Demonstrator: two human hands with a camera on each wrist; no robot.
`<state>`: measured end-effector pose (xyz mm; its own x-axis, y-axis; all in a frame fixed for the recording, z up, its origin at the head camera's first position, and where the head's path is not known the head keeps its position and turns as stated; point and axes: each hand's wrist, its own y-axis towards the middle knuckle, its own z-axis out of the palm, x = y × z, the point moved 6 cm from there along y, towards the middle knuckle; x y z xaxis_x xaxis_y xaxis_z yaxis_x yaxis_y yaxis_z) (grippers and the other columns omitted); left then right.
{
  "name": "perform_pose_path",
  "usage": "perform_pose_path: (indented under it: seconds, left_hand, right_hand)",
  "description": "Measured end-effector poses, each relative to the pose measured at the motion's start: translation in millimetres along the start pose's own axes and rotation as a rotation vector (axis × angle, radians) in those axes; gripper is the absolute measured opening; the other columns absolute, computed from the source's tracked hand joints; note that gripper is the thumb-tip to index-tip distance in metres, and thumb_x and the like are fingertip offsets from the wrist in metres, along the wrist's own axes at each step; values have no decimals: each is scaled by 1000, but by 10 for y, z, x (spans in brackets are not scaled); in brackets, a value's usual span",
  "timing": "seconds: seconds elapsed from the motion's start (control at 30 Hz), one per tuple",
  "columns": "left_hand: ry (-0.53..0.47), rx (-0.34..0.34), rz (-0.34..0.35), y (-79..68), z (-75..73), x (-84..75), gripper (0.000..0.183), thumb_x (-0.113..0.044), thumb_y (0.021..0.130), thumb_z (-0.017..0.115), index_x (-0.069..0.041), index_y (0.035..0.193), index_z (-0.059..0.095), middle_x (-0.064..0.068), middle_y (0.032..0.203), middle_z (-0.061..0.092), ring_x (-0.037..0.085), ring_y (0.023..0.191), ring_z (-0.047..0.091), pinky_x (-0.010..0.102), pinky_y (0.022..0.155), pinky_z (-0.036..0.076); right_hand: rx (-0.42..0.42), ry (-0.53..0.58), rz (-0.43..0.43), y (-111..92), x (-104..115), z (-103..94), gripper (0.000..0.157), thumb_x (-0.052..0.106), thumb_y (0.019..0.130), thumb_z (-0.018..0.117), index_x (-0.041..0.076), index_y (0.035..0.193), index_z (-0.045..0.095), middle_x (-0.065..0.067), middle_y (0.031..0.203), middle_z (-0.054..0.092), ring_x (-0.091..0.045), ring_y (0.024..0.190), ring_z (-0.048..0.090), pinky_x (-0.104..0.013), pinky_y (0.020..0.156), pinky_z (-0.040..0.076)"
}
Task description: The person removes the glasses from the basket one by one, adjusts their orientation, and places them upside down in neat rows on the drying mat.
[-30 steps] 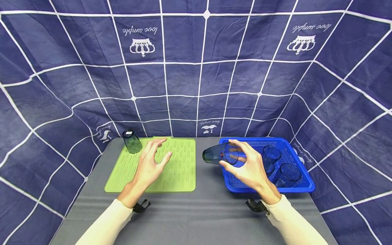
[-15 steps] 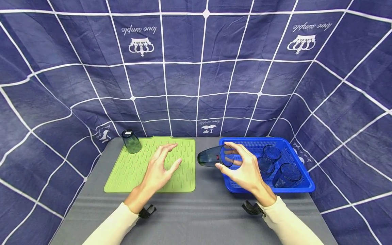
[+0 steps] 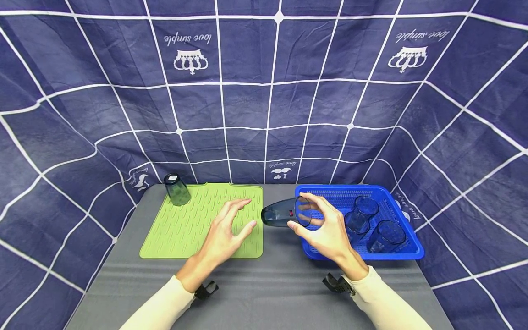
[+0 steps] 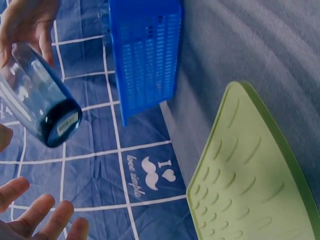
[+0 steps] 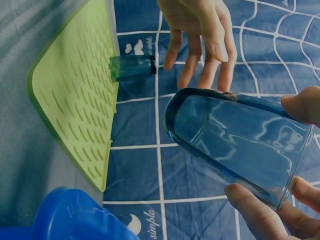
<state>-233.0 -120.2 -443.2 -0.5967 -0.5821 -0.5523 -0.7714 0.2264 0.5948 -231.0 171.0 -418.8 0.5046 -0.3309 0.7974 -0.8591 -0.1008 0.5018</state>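
In mid-frame, the right hand (image 3: 327, 233) pinches a held glass (image 3: 277, 215) near its rim, the left hand (image 3: 226, 234) spread nearby; an upturned glass (image 3: 178, 192) already stands on the mat (image 3: 177, 233) at left, while three glasses (image 3: 386, 237) seemingly remain for moving from the basket (image 3: 416, 250) at right.

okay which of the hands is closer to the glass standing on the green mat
Left. The left hand is above the green mat, to the right of the standing glass; the right hand is farther right, near the blue basket, holding another glass.

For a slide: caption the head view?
Right hand holds a glass sideways, left hand near its base; three more glasses in the blue basket.
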Motion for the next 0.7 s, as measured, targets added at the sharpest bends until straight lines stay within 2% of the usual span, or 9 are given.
perform_pose_path:
  seconds: [0.17,0.33,0.43,0.57,0.7]
  left_hand:
    - [-17,24,-3,-13,52,-52,65,-26,104,90,-20,164,65,5,155,71,29,139,74,54,118,63]
    - [-31,41,-15,-30,84,-99,65,-29,104,90,-20,164,65,5,156,71,29,140,74,56,117,63]
    - [-39,47,-10,-30,108,-116,66,-30,103,90,-19,163,65,6,157,70,29,141,74,55,118,63]
    - [-60,61,3,-24,137,-133,69,-30,102,92,-20,165,63,6,158,69,30,142,73,53,111,66]
    - [-92,77,3,-21,162,-149,73,-30,102,93,-23,167,61,5,160,68,29,143,72,50,102,70]
  right_hand:
    - [14,38,24,-15,-1,46,75,13,84,107,17,151,73,-10,140,79,-31,121,84,-31,92,72]
    - [28,65,36,-27,3,90,78,12,85,106,6,154,70,-7,144,77,-30,122,83,-33,93,73]
    - [34,89,41,-28,8,111,78,10,85,105,8,154,69,-7,147,77,-29,123,83,-34,94,73]
    - [35,113,52,-21,0,139,76,8,86,104,16,153,70,-8,149,76,-24,124,82,-34,94,73]
    - [35,142,59,-13,-3,163,75,6,87,103,10,154,69,-13,150,75,-15,124,81,-34,95,73]
